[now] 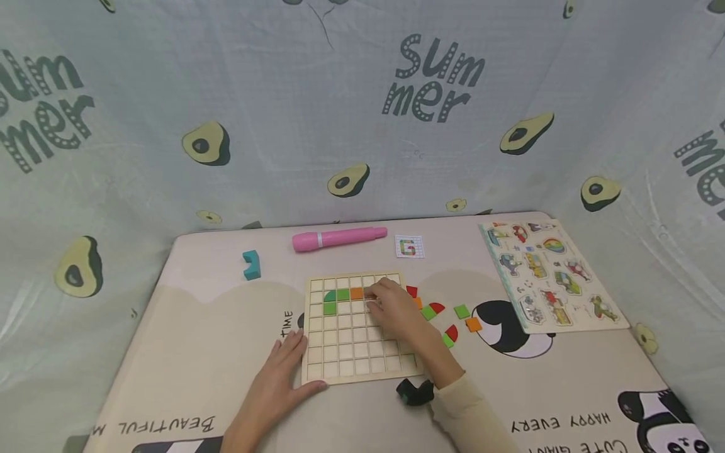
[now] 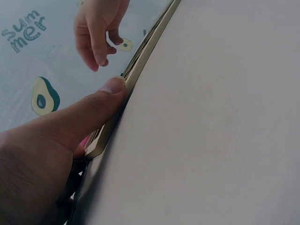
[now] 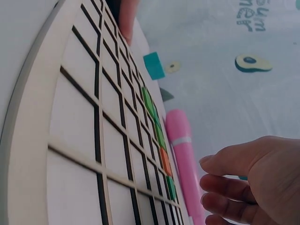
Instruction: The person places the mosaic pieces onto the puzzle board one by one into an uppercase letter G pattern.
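Observation:
A light wooden grid board (image 1: pixel 345 352) lies in front of me. In its upper rows sit green squares (image 1: pixel 342 294), a dark green rounded piece (image 1: pixel 329 295) and an orange square (image 1: pixel 357 293). My left hand (image 1: pixel 277 377) braces the board's near left corner, fingers along the left side and thumb on the front edge. Over the upper right cells is my right hand (image 1: pixel 396 311), fingers loosely bent with nothing visible between them in the right wrist view. Beside the orange square that view shows a dark green piece (image 3: pixel 171 188) in a cell, hidden by the hand in the head view.
Loose red, green and orange pieces (image 1: pixel 461 311) lie right of the board. Behind it are a pink marker-shaped tube (image 1: pixel 340 238) and a pattern card (image 1: pixel 409 246). A teal block (image 1: pixel 252 265), a black object (image 1: pixel 415 392) and a picture puzzle board (image 1: pixel 552 277) lie around.

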{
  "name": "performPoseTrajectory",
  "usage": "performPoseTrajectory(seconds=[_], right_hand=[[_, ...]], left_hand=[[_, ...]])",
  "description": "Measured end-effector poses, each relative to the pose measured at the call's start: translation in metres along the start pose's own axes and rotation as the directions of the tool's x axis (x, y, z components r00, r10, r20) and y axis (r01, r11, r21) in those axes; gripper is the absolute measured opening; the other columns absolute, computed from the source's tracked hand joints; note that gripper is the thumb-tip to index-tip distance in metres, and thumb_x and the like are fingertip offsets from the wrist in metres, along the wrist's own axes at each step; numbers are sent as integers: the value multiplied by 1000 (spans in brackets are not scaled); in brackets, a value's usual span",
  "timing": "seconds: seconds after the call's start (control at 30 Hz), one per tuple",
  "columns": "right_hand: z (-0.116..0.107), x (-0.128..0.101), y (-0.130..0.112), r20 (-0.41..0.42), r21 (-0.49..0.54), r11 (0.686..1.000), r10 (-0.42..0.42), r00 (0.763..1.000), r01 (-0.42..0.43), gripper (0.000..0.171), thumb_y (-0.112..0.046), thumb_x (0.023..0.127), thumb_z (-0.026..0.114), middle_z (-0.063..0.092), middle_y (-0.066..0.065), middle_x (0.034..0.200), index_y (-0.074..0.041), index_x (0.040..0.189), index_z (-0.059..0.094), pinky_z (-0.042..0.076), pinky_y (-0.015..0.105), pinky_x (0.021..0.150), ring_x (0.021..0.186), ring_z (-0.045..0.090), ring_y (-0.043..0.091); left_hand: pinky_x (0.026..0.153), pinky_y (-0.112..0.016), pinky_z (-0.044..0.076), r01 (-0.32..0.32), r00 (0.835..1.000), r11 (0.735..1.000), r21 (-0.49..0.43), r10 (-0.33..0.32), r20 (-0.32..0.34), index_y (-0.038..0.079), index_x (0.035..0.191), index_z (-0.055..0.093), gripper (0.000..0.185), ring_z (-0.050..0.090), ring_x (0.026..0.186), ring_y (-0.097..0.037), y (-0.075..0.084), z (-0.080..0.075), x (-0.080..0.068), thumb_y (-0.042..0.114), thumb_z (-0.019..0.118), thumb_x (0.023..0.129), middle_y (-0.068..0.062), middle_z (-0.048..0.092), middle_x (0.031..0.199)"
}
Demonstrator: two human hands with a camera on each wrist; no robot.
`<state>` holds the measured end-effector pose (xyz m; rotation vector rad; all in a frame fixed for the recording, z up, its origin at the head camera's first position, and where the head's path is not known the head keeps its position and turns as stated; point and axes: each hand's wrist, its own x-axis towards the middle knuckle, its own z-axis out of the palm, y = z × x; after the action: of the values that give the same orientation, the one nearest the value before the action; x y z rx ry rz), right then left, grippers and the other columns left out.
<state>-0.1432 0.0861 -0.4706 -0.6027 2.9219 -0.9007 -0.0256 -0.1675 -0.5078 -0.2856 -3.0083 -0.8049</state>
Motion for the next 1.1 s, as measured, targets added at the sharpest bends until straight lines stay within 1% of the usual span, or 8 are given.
performPoseTrajectory(seconds=[0.17, 0.37, 0.47, 0.57, 0.63, 0.77, 0.9, 1.1], right_hand=[[-7, -4, 13, -24, 52, 997, 52, 998, -50, 18, -15, 96, 66, 66, 0, 109, -10, 112, 71, 62, 32, 86, 97, 64, 16], [-19, -7, 28, -1, 80, 989, 127, 992, -127, 21, -15, 96, 65, 65, 3, 111, -9, 115, 69, 60, 32, 85, 94, 61, 17], [-24, -8, 36, 13, 65, 987, 149, 989, -149, 21, -14, 96, 64, 64, 3, 107, -8, 116, 69, 57, 29, 80, 91, 57, 16], [-29, -8, 44, 18, 57, 987, 148, 989, -149, 21, -11, 94, 65, 61, 5, 98, -5, 114, 69, 52, 28, 73, 87, 53, 17], [-32, -7, 49, 23, 51, 987, 148, 989, -149, 21, -10, 92, 66, 59, 5, 95, -4, 113, 69, 50, 28, 71, 85, 52, 18], [-38, -6, 58, 57, 40, 986, 161, 985, -164, 23, -10, 91, 66, 61, 7, 98, -4, 112, 69, 53, 29, 75, 86, 54, 19], [-44, -7, 63, 117, 49, 982, 177, 977, -184, 22, -12, 90, 69, 62, 10, 103, -3, 110, 69, 57, 34, 80, 89, 56, 21], [-47, -8, 70, 201, 24, 977, 202, 958, -211, 24, -10, 84, 78, 59, 9, 100, -3, 105, 68, 54, 32, 78, 87, 52, 21]], left_hand=[[126, -43, 24, 1, 1000, 1000, 7, -1, 6, 1, 144, 52, 96, 41, 147, -30, -1, 0, -1, 60, 79, 73, -13, 50, 153], [126, -44, 24, 8, 1000, 1000, 0, -8, 22, 1, 144, 52, 97, 40, 147, -29, -1, 1, -1, 62, 78, 74, -13, 50, 153], [127, -43, 23, 14, 999, 1000, -2, -13, 30, 2, 145, 51, 98, 39, 148, -29, 0, 1, -2, 63, 77, 74, -12, 49, 154], [127, -43, 24, 19, 999, 1000, 0, -19, 36, 2, 145, 51, 99, 39, 148, -29, 0, 1, -1, 66, 76, 74, -12, 48, 154], [128, -43, 24, 17, 999, 1000, 2, -17, 36, 2, 145, 51, 99, 39, 148, -29, 1, 0, -1, 66, 75, 74, -12, 48, 154], [127, -44, 25, -3, 1000, 1000, 8, 3, 21, 1, 144, 52, 97, 40, 147, -30, 0, -1, 0, 63, 77, 74, -13, 49, 153], [127, -43, 24, -17, 1000, 1000, 14, 17, 13, 1, 144, 52, 96, 40, 147, -30, -2, -2, 0, 62, 78, 75, -13, 50, 152], [128, -43, 24, -9, 1000, 1000, 6, 9, 16, 0, 144, 51, 97, 40, 148, -29, -2, -1, 1, 62, 78, 74, -13, 49, 153]])
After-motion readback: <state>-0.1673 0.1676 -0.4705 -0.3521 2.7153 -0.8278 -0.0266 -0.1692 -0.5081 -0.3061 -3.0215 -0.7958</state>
